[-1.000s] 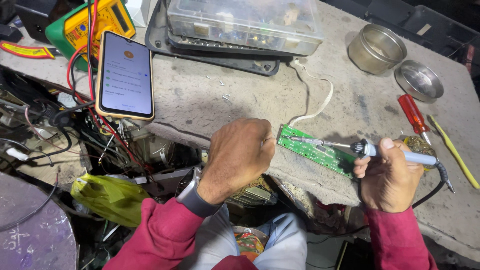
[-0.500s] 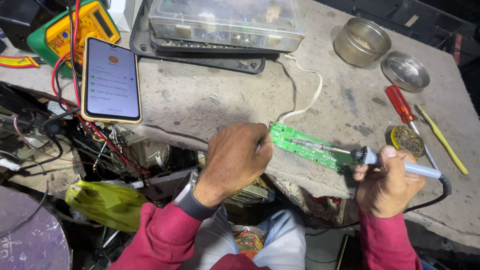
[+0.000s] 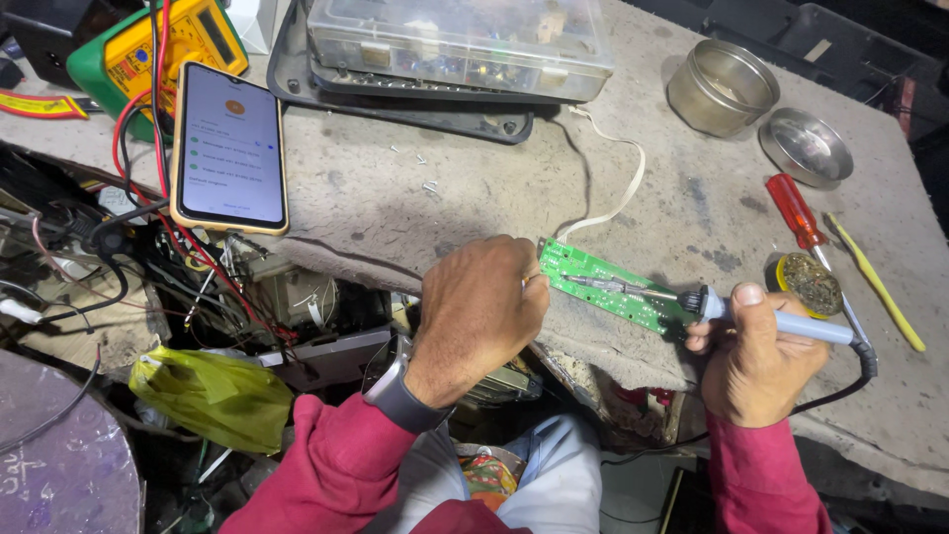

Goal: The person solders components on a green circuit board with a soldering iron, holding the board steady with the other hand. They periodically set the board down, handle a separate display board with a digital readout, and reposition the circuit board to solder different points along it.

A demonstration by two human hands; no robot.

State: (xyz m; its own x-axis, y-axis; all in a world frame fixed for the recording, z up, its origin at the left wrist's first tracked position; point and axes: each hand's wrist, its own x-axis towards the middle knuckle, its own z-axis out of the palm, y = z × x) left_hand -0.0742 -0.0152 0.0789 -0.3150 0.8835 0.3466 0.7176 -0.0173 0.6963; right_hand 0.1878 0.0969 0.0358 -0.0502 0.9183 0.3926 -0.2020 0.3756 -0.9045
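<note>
A narrow green circuit board point(image 3: 608, 287) lies at the near edge of the worn grey workbench point(image 3: 474, 198). My left hand point(image 3: 479, 307) pinches its left end and holds it down. My right hand point(image 3: 756, 356) grips a soldering iron point(image 3: 781, 321) with a pale blue handle, its metal tip laid across the middle of the board. A white ribbon cable point(image 3: 618, 188) runs from the board's left end back toward the plastic box. The iron's black cord hangs off the bench to the right.
A lit smartphone point(image 3: 229, 148) lies at left beside a yellow-green multimeter point(image 3: 148, 49) with red leads. A clear plastic parts box point(image 3: 460, 40) sits at the back. An open tin point(image 3: 720, 89), its lid point(image 3: 806, 146), a red screwdriver point(image 3: 796, 213), a round flux tin point(image 3: 809, 284) and a yellow tool point(image 3: 875, 282) are at right.
The view has shifted slightly. Both hands stay on the board and iron; the iron's tip remains on the board's middle.
</note>
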